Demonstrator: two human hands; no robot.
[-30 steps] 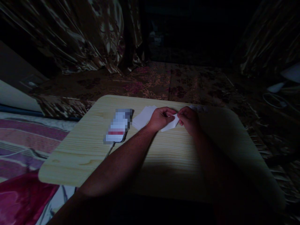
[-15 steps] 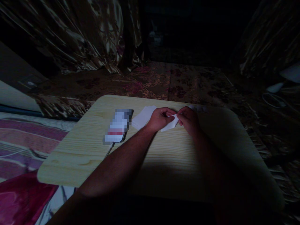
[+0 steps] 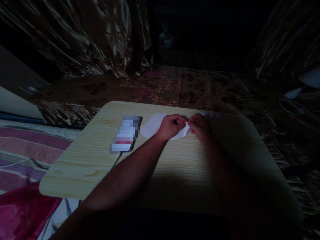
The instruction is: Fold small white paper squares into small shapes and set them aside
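Note:
Between my two hands is a small white sheet of paper (image 3: 180, 134), partly hidden by my fingers. My left hand (image 3: 171, 126) is closed on its left and upper part, thumb on top. My right hand (image 3: 200, 126) pinches its upper right edge, and the fingertips of both hands nearly meet there. Just left of my left hand, a loose stack of white paper sheets (image 3: 153, 125) lies on the wooden table (image 3: 180, 163), its right part covered by that hand.
A phone (image 3: 125, 135) with a blurred screen and a cable lies left of the stack. Small pale objects (image 3: 211, 115), too dark to name, sit behind my right hand. A striped bed cover (image 3: 32, 143) borders the table's left side; patterned cloth (image 3: 160, 85) lies beyond it.
My right fingertips have shifted very slightly at the paper's upper edge. My left hand, the stack and the phone look the same as before.

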